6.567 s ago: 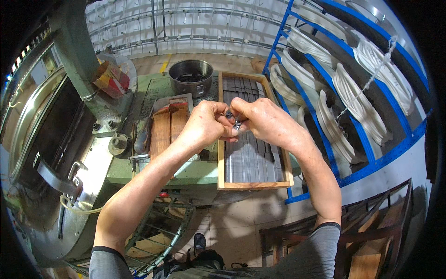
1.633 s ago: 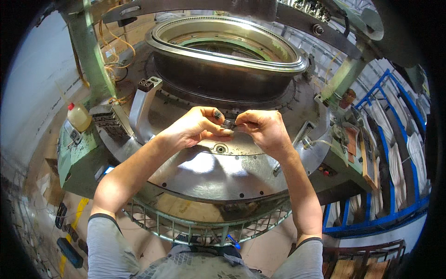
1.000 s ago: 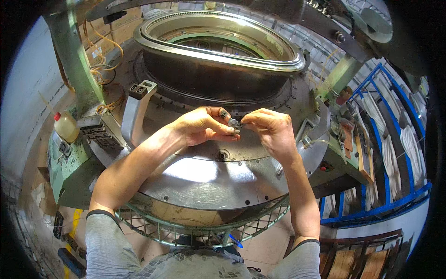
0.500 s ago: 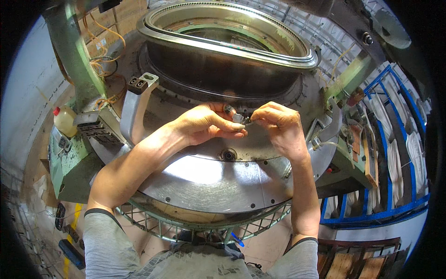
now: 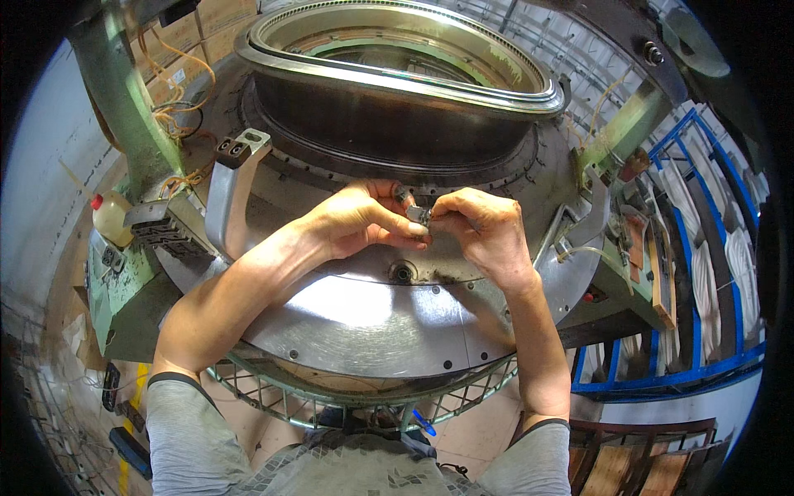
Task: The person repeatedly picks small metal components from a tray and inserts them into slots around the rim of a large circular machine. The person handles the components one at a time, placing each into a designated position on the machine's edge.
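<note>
Above the round metal machine bed (image 5: 356,326), both my hands meet around a small grey metal part (image 5: 418,213). My left hand (image 5: 364,219) is closed on it, thumb below and fingers curled behind. From the other side my right hand (image 5: 488,230) pinches at the part's right edge, its fingertips close together. Whether the right fingers hold a separate small piece is hidden. Behind the hands rises a large dark cylinder (image 5: 389,124) with a shiny ring on top. Just below them a round bolt hole (image 5: 403,272) shows in the bed.
An angled grey metal bracket (image 5: 229,194) stands left of my forearm. Beyond it are a dark slotted block (image 5: 169,227) and a bottle with a red cap (image 5: 113,219). At the right stand another bracket (image 5: 591,215) and a blue rack (image 5: 695,248) with white bundles.
My right hand has moved slightly left and in against the small metal part, closing the gap between the hands. The left hand keeps its grip. The view has shifted a little.
</note>
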Motion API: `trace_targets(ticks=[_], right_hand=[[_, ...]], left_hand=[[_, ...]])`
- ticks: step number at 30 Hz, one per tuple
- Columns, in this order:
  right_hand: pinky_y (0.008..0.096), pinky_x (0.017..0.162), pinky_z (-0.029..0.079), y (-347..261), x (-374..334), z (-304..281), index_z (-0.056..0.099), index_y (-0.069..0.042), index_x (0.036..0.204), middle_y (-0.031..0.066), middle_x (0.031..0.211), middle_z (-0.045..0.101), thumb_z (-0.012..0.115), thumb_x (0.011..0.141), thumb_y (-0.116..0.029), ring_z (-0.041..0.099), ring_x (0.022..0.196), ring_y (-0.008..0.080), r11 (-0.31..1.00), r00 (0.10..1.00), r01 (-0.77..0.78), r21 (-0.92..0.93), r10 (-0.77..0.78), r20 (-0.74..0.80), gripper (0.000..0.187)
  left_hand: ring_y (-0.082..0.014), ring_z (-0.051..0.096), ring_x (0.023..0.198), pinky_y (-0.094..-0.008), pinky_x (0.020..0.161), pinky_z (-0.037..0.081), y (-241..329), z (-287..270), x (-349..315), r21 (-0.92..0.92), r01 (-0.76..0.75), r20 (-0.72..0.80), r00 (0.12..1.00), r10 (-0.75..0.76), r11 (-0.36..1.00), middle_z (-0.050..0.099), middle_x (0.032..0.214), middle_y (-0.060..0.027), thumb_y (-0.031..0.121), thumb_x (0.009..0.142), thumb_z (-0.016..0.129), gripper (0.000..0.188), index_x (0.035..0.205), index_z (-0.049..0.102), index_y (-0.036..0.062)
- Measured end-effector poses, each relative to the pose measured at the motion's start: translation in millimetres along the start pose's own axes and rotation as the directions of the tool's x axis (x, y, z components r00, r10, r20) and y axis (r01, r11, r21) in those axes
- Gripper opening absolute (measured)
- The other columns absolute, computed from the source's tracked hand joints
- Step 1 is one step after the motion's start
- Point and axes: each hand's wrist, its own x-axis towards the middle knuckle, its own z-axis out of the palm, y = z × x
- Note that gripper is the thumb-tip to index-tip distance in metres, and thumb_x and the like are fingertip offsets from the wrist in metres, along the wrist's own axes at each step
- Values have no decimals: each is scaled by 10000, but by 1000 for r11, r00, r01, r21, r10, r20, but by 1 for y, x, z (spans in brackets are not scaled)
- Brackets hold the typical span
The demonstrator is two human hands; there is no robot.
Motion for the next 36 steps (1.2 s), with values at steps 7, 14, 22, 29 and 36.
trace_targets(ticks=[7,14,22,29,36], right_hand=[[280,953,583,17,-2,-2,683,54,1259,74,1150,737,756,928,41,701,1016,133,699,901,-410,586,213,377,339],[280,764,618,28,-8,-7,749,29,1114,59,982,766,756,928,42,714,854,111,582,876,-481,656,298,378,186],[255,706,551,19,-7,-15,797,0,1072,14,867,735,723,976,9,649,786,83,704,925,-380,600,311,221,121],[252,757,581,12,-6,-9,741,27,1107,29,965,739,751,873,126,679,842,83,782,940,-341,522,265,216,254],[271,812,607,13,-8,-13,733,19,1072,56,990,760,763,824,153,720,894,102,877,959,-238,418,146,242,283]], left_hand=[[-334,770,1003,-429,908,673,1,4,-2,7,20,28,999,-21,1000,721,1041,-174,-125,820,791,310,1068,642,-15],[-354,774,1005,-469,930,667,-1,7,-1,7,20,36,999,-21,1000,732,1000,-177,-135,817,784,270,963,612,13],[-347,781,978,-435,917,671,0,4,-2,-46,33,36,999,-32,998,743,996,-188,-115,819,805,286,987,619,22],[-365,777,992,-451,935,663,0,6,-4,-32,67,70,995,-65,997,744,975,-209,-120,825,807,293,986,602,14],[-337,783,968,-443,903,674,-8,4,-2,-14,132,92,987,-130,991,744,952,-185,-132,852,773,273,998,587,5]])
